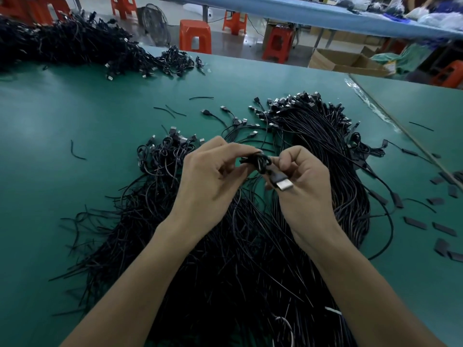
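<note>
Both hands hold one black USB cable [260,164] above a large heap of black cables [250,246] on the green table [62,146]. My left hand [210,176] pinches the small coiled loop of the cable between thumb and fingers. My right hand [300,181] grips the same cable just behind its silver USB plug [284,184], which points toward me. A smaller bunch of looped cables [165,154] lies left of my hands.
Another big cable pile [75,43] lies at the table's far left. Short black sleeve pieces [443,229] are scattered at the right, loose wire offcuts [77,151] at the left. Orange stools [195,35], cardboard boxes [345,61] and a second bench [325,15] stand beyond the table.
</note>
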Demonstrator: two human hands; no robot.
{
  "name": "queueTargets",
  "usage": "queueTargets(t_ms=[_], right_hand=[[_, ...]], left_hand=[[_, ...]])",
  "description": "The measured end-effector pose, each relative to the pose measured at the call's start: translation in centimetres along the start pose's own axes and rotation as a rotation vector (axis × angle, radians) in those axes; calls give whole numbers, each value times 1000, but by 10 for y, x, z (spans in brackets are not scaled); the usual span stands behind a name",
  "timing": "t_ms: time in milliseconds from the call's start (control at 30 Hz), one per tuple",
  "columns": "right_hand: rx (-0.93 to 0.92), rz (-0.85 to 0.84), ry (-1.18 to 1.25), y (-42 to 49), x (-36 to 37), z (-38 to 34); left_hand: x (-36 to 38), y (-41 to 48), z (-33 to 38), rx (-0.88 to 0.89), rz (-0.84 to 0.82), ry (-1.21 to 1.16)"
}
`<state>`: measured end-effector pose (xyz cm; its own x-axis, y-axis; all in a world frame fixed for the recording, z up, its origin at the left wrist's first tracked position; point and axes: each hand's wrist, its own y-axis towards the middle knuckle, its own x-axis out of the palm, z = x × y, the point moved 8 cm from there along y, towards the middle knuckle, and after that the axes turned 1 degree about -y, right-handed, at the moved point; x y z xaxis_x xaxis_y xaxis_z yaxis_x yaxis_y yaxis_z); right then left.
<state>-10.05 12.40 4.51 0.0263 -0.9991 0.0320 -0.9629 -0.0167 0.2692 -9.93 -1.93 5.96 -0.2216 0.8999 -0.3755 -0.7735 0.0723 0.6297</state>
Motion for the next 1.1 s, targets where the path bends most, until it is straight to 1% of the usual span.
queueTargets(t_ms=[67, 133, 233, 367, 433, 500, 567, 633, 733, 800, 867, 933, 967, 1000, 1033, 1100], right_hand=[[57, -7, 78, 1, -1, 5], [82, -10, 110, 2, -2, 6], [64, 34, 21, 3, -8, 5], [43, 26, -32, 3, -9, 6], [39, 12, -66, 2, -9, 6], [45, 7, -100, 2, -9, 6], [79, 6, -102, 1, -10, 9], [155, 11, -55, 1, -12, 17], [328, -14, 126, -1, -12, 34], [452, -38, 232, -2, -10, 45], [517, -56, 257, -1, -11, 52], [485, -56, 162, 4, -19, 54], [454, -51, 52, 7, -25, 54], [420, -46, -113, 9, -33, 54], [380, -49, -335, 10, -41, 54], [295, -131, -812, 10, -48, 57]], left_hand=[[1, -1, 4, 50, -12, 30], [4, -2, 1, -8, -48, -46], [7, -1, -6, -158, -72, -209], [11, -2, -8, -223, -56, -444], [11, -3, -12, -266, -30, -503], [11, -3, -14, -269, -37, -505], [11, -3, -13, -225, -92, -432], [12, -2, -8, -111, -153, -234], [15, -3, 0, 51, -233, 87], [17, -5, 5, 140, -276, 205], [21, -7, 9, 218, -306, 268], [22, -8, 11, 246, -289, 318], [19, -6, 10, 252, -255, 341], [14, -4, 8, 257, -211, 363], [8, 0, 4, 253, -157, 386], [-8, 11, -10, 202, -61, 450]])
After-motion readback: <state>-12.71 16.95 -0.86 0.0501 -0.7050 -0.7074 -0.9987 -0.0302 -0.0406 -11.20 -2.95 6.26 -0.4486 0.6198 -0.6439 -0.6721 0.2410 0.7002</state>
